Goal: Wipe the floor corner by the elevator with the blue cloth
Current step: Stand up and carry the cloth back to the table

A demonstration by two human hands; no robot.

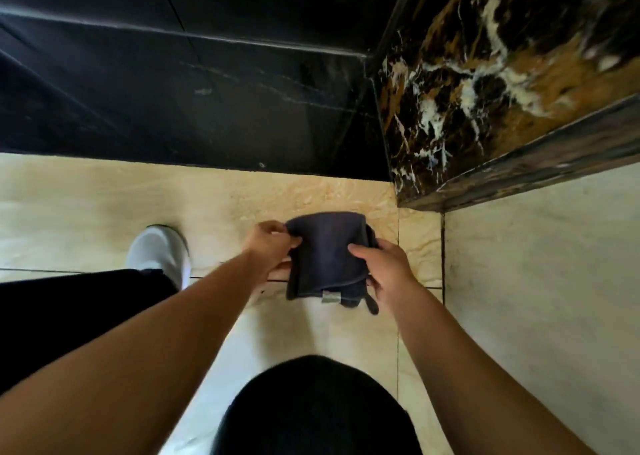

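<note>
A dark blue cloth (pixel 325 254), folded over with a small grey label at its lower edge, hangs in the air above the beige floor tiles. My left hand (pixel 268 245) pinches its upper left corner. My right hand (pixel 379 264) grips its right side, thumb on top. The floor corner (pixel 389 186) lies just beyond the cloth, where the black threshold strip meets the brown-and-white marble wall base. The cloth does not touch the floor.
A black glossy threshold (pixel 194 108) runs across the top. The veined marble wall (pixel 491 74) juts in at the right, pale floor (pixel 540 281) beside it. My white shoe (pixel 161 250) stands at the left; my dark-trousered knee (pixel 318 409) fills the bottom middle.
</note>
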